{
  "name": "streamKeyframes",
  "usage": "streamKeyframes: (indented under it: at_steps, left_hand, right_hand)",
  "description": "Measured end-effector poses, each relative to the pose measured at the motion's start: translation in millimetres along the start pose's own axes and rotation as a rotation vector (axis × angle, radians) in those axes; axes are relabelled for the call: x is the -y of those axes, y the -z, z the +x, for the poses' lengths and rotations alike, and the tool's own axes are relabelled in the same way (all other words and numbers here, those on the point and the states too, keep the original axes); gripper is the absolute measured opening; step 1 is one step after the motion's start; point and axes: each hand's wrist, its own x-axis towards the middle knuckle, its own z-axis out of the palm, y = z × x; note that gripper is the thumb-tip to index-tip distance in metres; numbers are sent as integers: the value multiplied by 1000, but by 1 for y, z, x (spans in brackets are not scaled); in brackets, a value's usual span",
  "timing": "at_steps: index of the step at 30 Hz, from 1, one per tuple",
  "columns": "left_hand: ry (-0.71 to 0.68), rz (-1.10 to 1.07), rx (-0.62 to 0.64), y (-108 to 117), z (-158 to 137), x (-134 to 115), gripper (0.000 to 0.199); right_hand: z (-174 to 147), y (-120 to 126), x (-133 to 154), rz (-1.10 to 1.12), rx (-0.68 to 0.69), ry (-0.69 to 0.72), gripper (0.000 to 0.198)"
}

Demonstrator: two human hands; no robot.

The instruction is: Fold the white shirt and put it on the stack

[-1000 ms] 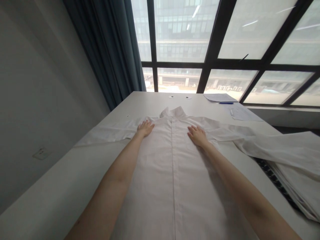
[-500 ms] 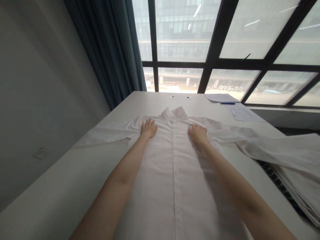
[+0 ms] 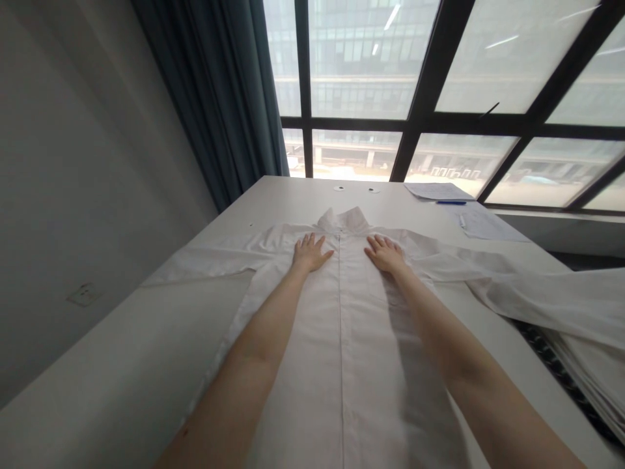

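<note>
A long white shirt-like garment [image 3: 322, 352] lies front side up on the white table [image 3: 131, 352], its collar pointing at the window. Both its sleeves stretch out sideways. Flat on the left chest of the cloth rests my left hand [image 3: 310, 253], fingers spread, close to the front placket. On the other side of the placket my right hand [image 3: 385, 253] also presses flat on the upper chest with its fingers apart. Neither hand grips the fabric. The garment's lower end runs out of view under my forearms.
At right, folded pale cloth [image 3: 586, 371] sits on a dark patterned item [image 3: 541, 342], partly under the right sleeve. Papers [image 3: 493, 225] and a blue pen [image 3: 451, 202] lie at the far right. A wall and a blue curtain [image 3: 215, 98] border the left; windows stand behind.
My left hand has slid right, toward the placket, and its fingers have spread. My right hand has moved slightly up toward the collar, its fingers now straighter. The camera view has shifted slightly.
</note>
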Motion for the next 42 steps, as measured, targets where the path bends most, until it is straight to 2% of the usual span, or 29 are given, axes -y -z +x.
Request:
streamKeyframes:
  at_steps: [7, 10, 13, 17, 20, 25, 29, 35, 42]
  left_hand:
    - [112, 7, -28, 6, -3, 40, 80]
    - [132, 19, -38, 8, -5, 54, 77]
    - [134, 42, -70, 9, -9, 57, 70]
    - [105, 83, -165, 13, -18, 46, 54]
    - [3, 91, -191, 14, -32, 27, 48]
    - [-204, 80, -144, 2, -76, -16, 50]
    - [-292, 54, -83, -5, -102, -26, 57]
    - [-257, 50, -1, 3, -105, 8, 63]
    - [-192, 114, -31, 9, -119, 53, 61]
  right_hand:
    - [-1, 1, -47, -12, -30, -124, 63]
    - [-5, 0, -52, -13, -70, -141, 61]
    - [-10, 1, -49, -16, -139, -149, 56]
    - [-19, 7, -36, -22, -263, -133, 48]
    - [-31, 9, -16, -11, -287, -47, 45]
    - [-73, 0, 25, 16, -148, 187, 47]
    - [-106, -4, 33, 17, -53, 294, 53]
    - [-118, 3, 6, -21, 7, 223, 57]
    - [-130, 1, -33, -77, -13, 119, 58]
